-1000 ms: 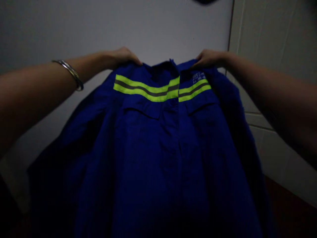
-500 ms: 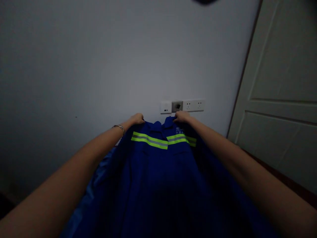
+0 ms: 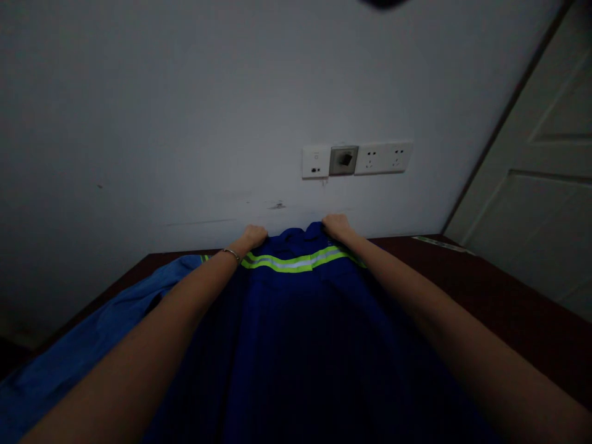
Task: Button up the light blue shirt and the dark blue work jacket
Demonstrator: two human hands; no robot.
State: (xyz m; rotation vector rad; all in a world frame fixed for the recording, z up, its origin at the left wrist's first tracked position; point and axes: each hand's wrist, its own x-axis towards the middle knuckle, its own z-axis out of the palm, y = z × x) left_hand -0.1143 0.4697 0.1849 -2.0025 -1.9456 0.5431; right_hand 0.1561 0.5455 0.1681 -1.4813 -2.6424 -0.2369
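A dark blue work jacket (image 3: 287, 320) with a yellow-green and silver reflective band across its chest stretches toward me from near the wall. My left hand (image 3: 255, 235) is closed on its left shoulder, beside the collar. On the other shoulder, my right hand (image 3: 337, 224) grips the cloth in a fist. The collar (image 3: 293, 239) lies between both hands. Deep shadow hides most of the jacket's lower part. Left of it, partly behind my left forearm, lies a lighter blue garment (image 3: 106, 327) with a bit of yellow-green band.
Under the clothes is a dark reddish-brown tabletop (image 3: 462, 283) whose far edge meets the pale wall (image 3: 208, 123). Wall sockets (image 3: 382, 158) sit above my right hand. A panelled door (image 3: 555, 185) stands at the right. A thin strip (image 3: 441, 244) lies at the table's back right.
Both hands have lowered the jacket toward the tabletop, still gripping its shoulders. The view has tilted down, so the tabletop and more of the lighter blue garment now show.
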